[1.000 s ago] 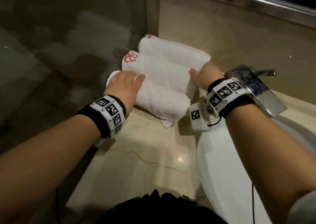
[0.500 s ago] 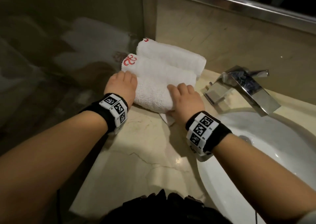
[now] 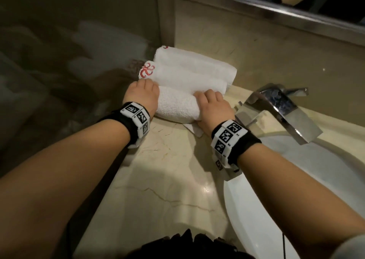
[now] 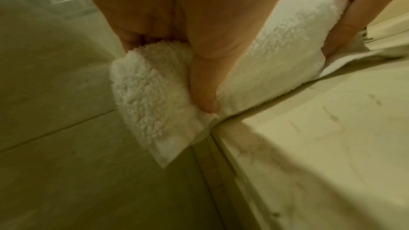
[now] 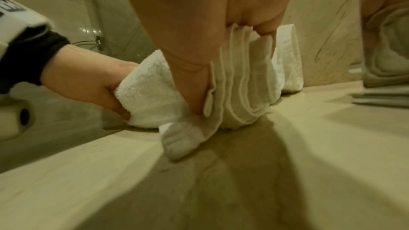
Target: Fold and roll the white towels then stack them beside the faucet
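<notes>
Counter (image 3: 158,179) beside the basin (image 3: 296,179); faucet (image 3: 284,108) as landmark. Left of the faucet lie three rolled towels. My left hand (image 3: 143,96) and right hand (image 3: 214,108) curl their fingers round the ends of the nearest towel (image 3: 175,106).

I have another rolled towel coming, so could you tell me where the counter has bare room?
Bare marble counter lies between the near towel roll and the basin. Crowded: three rolls fill the back corner, up against the faucet.
</notes>
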The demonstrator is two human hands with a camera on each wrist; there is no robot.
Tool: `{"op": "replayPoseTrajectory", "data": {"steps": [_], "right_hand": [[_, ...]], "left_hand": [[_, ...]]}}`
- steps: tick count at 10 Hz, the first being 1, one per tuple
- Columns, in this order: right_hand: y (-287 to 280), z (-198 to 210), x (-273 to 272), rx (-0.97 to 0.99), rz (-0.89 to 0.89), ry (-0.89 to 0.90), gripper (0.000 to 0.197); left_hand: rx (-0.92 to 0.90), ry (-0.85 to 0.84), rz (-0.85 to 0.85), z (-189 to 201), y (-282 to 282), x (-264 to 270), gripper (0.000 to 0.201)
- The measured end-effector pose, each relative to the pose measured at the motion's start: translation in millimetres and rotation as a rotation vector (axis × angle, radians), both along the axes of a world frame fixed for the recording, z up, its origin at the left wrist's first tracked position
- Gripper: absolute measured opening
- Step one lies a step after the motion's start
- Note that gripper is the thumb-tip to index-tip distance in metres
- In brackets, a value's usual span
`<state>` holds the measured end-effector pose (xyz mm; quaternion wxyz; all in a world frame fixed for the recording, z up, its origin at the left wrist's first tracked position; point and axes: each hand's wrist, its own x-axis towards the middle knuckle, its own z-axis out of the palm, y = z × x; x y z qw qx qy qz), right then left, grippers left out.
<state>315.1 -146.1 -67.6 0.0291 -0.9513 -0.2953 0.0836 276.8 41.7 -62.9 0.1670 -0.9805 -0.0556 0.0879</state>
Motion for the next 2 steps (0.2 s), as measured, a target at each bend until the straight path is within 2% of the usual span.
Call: {"op": "replayPoseTrajectory", "data": {"steps": [1, 2], "right_hand": [[-4, 15, -2, -0.002, 0.004, 0.081, 0.077], [-21, 34, -10, 0.098, -0.037, 0.185, 0.077]], "left_hand": [[-0.011, 0.041, 0.004, 12, 0, -2, 0.043], [-0.091, 0.045, 0.010, 19, -6, -18, 0.037]]}}
